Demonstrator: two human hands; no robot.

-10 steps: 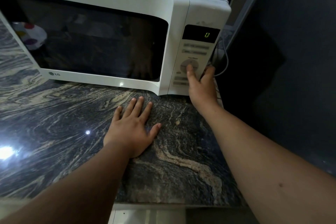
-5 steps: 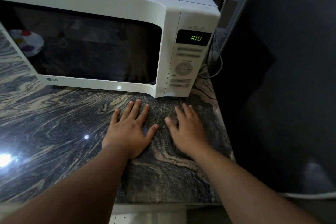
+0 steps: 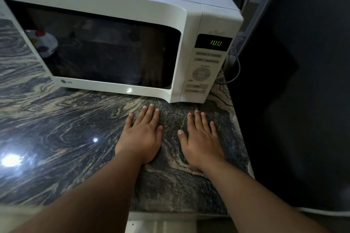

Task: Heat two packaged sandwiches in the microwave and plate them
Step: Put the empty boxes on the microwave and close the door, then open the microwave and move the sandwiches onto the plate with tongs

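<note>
The left hand [image 3: 142, 136] and the right hand [image 3: 201, 141] are laid flat, palms down and empty, on the dark swirl-veined polished stone counter [image 3: 62, 134], fingers extended and slightly spread. The white box-shaped microwave [image 3: 121, 30] is set at twelve o'clock from them, door closed, its green display [image 3: 216, 43] reading 100. Through the dark door glass the sandwiches cannot be made out.

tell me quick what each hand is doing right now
Left hand: open, flat on the countertop, holding nothing.
Right hand: open, flat on the countertop, holding nothing.
</note>
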